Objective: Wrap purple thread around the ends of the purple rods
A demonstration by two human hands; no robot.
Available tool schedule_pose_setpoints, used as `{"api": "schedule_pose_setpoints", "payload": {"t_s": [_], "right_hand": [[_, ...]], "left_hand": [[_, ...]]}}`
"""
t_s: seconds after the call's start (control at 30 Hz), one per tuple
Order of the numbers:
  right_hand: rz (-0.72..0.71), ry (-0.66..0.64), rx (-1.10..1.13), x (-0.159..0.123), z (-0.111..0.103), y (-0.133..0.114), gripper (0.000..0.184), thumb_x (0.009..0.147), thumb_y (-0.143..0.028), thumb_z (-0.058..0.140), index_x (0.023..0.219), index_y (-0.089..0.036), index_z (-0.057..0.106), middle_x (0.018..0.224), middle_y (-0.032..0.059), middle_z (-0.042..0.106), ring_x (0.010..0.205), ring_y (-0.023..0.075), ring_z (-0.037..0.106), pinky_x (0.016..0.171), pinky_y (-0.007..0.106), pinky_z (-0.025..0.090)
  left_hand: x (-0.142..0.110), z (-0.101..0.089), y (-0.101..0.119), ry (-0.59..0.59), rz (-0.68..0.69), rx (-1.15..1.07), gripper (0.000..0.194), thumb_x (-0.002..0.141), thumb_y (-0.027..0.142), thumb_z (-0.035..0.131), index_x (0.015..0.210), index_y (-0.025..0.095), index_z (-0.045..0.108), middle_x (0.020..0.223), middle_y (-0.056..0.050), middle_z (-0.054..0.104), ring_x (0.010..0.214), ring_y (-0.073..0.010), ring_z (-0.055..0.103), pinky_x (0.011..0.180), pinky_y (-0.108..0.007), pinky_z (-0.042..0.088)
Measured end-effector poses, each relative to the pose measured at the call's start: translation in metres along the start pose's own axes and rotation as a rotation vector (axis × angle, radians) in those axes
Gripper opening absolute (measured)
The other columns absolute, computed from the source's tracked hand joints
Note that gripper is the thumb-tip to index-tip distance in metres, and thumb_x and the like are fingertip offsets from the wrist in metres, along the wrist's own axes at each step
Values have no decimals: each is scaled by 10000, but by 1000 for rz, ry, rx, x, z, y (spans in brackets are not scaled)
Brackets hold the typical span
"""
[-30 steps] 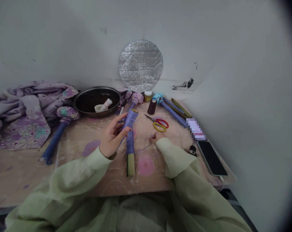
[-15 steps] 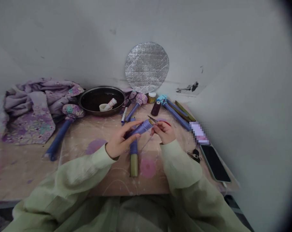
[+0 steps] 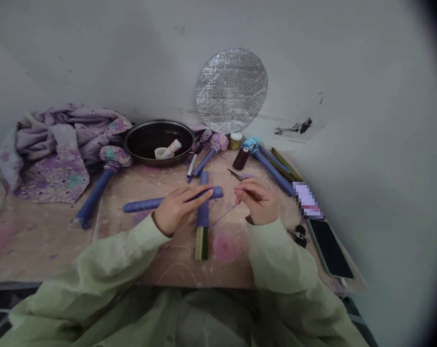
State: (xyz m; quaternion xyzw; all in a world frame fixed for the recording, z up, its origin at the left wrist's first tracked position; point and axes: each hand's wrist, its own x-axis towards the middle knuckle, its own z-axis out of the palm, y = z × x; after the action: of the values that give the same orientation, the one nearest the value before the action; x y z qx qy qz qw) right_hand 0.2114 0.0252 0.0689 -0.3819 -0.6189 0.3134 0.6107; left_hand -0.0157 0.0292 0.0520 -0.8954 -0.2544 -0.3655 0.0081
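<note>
My left hand [image 3: 177,208] is wrapped round a stick wound in purple thread [image 3: 142,204], holding it level across the table with its tip pointing right. My right hand [image 3: 256,197] is pinched on a thin purple thread [image 3: 223,216] that runs from the stick's tip. Under my hands lies a second stick [image 3: 202,217], purple at the far end and bare green at the near end. The red-handled scissors [image 3: 236,175] are mostly hidden behind my right hand.
A dark pan [image 3: 158,141] holds a white cup and a tube. Purple floral cloth [image 3: 59,149] is piled at the left. Fabric-headed sticks [image 3: 99,185], a marker [image 3: 191,167], a dark thread spool [image 3: 242,158], a small jar [image 3: 235,140], a phone [image 3: 330,246] and a foil disc [image 3: 231,90] surround the work area.
My left hand has turned the thread-wound stick from upright to lying level. My right hand has risen from the table to the stick's tip and drawn the thread out to the right.
</note>
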Motion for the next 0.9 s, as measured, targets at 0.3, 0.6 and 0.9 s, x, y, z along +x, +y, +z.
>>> {"api": "schedule_pose_setpoints", "payload": {"t_s": [0.3, 0.6, 0.9], "right_hand": [[213, -74, 87, -8, 16, 7, 234, 768, -401, 645, 781, -173, 594, 610, -29, 533, 408, 64, 468, 406, 221, 377], [446, -134, 3, -23, 33, 12, 347, 661, -489, 682, 738, -154, 629, 544, -31, 499, 472, 72, 397, 459, 220, 309], [372, -32, -37, -20, 29, -1, 264, 678, -412, 642, 629, -157, 595, 436, -69, 379, 398, 56, 304, 405, 210, 239]], "left_hand": [[-8, 3, 0, -42, -31, -44, 529, 902, 58, 362, 1395, 252, 365, 1390, -114, 467, 1219, -225, 515, 954, -402, 505], [-14, 15, -2, -20, -71, -127, 576, 887, 46, 412, 1413, 265, 336, 1398, -124, 455, 1274, -224, 459, 1009, -425, 460], [-13, 18, 1, 12, -147, -141, 556, 901, 135, 462, 1418, 272, 308, 1333, -87, 532, 1209, -190, 524, 986, -389, 484]]}}
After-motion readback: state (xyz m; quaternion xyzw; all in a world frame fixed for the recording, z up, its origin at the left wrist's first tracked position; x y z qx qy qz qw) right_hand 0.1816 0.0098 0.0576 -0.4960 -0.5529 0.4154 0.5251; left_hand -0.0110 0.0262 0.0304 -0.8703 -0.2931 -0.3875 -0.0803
